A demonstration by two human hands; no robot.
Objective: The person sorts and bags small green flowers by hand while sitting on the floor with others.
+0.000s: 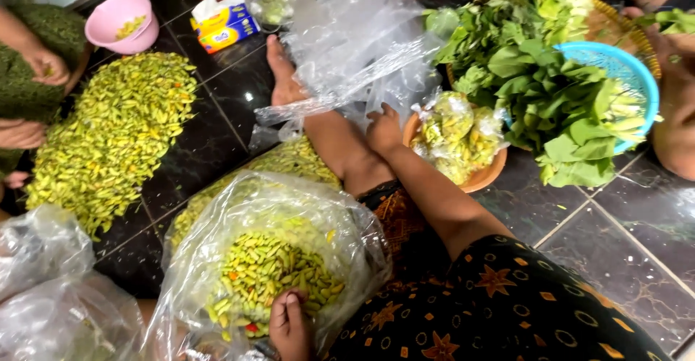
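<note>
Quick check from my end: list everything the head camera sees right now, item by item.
chilli pile: one, yellow-green, dark floor left
chilli bag: one, clear plastic, bottom centre
empty bags: several, clear, top centre
orange bowl: one, holds small packed bags
blue basket: one, right, with leafy greens
pink bowl: one, top left
tissue box: one, yellow and blue
other person's hand: far left
left hand: in chilli bag
right hand: beside orange bowl

A bag of chillies (271, 274) lies left of the leg (340, 151); a bowl of packets (457, 144) right.
</note>
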